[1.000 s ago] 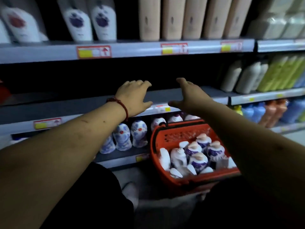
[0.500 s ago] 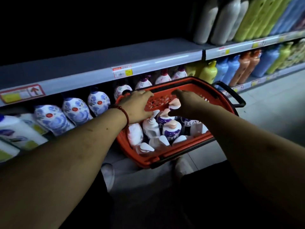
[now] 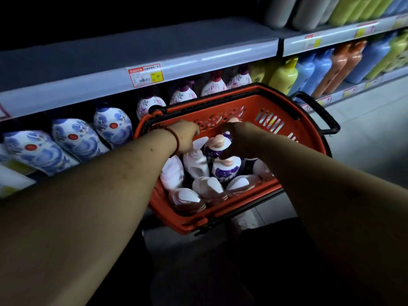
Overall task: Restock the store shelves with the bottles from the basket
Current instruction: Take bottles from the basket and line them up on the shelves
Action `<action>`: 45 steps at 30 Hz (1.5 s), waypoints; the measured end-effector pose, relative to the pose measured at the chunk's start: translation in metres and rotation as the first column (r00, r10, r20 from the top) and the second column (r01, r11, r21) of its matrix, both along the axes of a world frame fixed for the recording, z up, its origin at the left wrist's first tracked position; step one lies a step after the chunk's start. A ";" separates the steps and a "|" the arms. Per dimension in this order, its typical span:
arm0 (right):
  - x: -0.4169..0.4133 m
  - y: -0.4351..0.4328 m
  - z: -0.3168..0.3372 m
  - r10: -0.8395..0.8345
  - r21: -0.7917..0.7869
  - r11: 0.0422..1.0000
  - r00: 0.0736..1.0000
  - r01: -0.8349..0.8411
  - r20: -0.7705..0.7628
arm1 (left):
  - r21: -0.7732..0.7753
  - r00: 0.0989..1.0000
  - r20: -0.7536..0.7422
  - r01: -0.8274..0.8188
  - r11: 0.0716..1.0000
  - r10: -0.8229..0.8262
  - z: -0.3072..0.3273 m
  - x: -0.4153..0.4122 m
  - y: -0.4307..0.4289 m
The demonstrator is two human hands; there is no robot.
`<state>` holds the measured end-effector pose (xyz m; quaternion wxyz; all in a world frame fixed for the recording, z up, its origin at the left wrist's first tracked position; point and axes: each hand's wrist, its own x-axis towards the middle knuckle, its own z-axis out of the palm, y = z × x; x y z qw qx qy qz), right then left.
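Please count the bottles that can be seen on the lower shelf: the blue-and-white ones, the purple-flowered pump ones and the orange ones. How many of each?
Blue-and-white bottles: 3
Purple-flowered pump bottles: 4
Orange bottles: 2
Total: 9

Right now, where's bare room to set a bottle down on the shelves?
The grey shelf board is bare from the left to the grey bottles on the right. Below it, blue-and-white bottles stand packed. The basket is crowded too: left hand in it, right hand gripping a peach-capped bottle.
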<state>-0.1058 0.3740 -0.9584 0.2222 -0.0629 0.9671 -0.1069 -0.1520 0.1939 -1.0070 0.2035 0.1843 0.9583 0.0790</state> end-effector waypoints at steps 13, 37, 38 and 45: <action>-0.038 -0.042 -0.009 0.017 -0.031 0.999 1.000 -0.018 -0.015 | 0.014 0.974 0.197 -0.114 0.993 0.109 -0.023 -0.012 0.020; 0.005 -0.022 0.012 -0.173 -0.330 0.932 0.984 0.149 -0.044 | 0.807 0.803 0.536 -0.578 0.122 0.261 0.115 0.040 -0.031; 0.007 -0.025 0.014 -0.177 -0.358 0.924 0.981 0.136 -0.085 | 0.819 0.807 0.535 -0.568 0.080 0.251 0.122 0.046 -0.034; 0.016 -0.062 0.027 -0.216 -0.489 0.871 0.935 0.053 -0.283 | 0.841 0.805 0.534 -0.538 -0.061 0.260 0.140 0.059 -0.041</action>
